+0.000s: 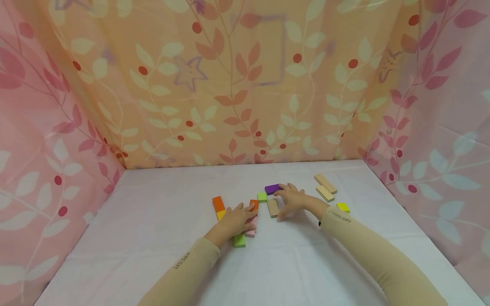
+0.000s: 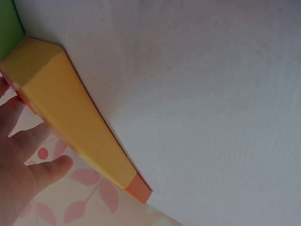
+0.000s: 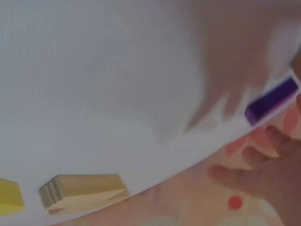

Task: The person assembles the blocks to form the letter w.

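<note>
My left hand [image 1: 234,223] lies over a group of colored wooden blocks with its fingers extended. Its fingertips reach an orange block [image 1: 254,204] and a pink block [image 1: 250,233]. A yellow block [image 2: 77,110] runs beside that hand, with an orange-red block [image 1: 217,202] at its far end and a green block [image 1: 239,241] at its near end. My right hand [image 1: 292,199] is spread just right of a plain wooden block [image 1: 273,208], thumb near its front end. Behind those fingers lies a purple block [image 1: 272,189], partly covered in the head view.
A small light green block [image 1: 262,197] sits between the hands. Farther right are a long plain block [image 1: 326,183], a ridged wooden piece [image 1: 325,193] and a yellow block [image 1: 343,207]. Patterned curtains [image 1: 237,85] enclose the white-covered table [image 1: 153,204] at the back and sides.
</note>
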`<state>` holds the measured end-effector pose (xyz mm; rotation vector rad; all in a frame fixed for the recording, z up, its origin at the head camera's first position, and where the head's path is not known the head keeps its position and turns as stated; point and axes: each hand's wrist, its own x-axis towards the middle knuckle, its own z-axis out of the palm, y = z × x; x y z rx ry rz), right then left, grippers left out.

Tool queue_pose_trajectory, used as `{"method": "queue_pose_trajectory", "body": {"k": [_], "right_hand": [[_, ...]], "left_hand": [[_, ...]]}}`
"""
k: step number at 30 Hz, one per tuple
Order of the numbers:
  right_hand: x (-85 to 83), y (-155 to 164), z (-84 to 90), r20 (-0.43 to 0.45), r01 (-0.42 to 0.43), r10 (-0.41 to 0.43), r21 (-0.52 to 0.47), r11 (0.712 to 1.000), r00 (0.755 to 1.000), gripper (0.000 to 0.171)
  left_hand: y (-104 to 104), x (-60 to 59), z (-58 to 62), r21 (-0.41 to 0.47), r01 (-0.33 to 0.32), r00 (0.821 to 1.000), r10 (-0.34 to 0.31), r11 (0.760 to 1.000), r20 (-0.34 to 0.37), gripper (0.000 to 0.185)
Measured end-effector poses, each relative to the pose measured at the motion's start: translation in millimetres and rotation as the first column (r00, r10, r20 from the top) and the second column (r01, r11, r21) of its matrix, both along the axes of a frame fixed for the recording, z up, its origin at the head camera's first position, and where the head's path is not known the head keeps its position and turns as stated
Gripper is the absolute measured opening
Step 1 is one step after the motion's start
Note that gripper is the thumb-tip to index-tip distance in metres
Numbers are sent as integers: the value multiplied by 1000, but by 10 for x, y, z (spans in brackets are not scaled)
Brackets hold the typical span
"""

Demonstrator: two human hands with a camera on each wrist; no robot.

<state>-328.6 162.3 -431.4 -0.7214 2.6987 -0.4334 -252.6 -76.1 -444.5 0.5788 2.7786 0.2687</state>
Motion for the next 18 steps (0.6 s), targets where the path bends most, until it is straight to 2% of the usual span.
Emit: {"method": "queue_pose_trajectory", "body": {"k": [3, 7, 12, 18], "right_hand": [[-132, 93, 21, -13, -31, 30, -82, 996, 999, 72], [-295, 172, -34, -49, -6, -2, -165, 986, 999, 63], [-423, 128, -129, -29, 103, -107, -133, 986, 994, 65], [-511, 88, -205, 13, 167, -167, -115, 979, 986, 62]], "left_hand": [[-11, 12, 15, 9, -7, 1000, 7, 1000, 9, 62], [-14, 14, 17, 6, -9, 1000, 9, 1000, 9, 62], [-19, 11, 7, -4, 0, 1000, 0, 1000, 5, 62], [-11, 7, 10, -9, 3, 1000, -3, 1000, 2, 61]]}}
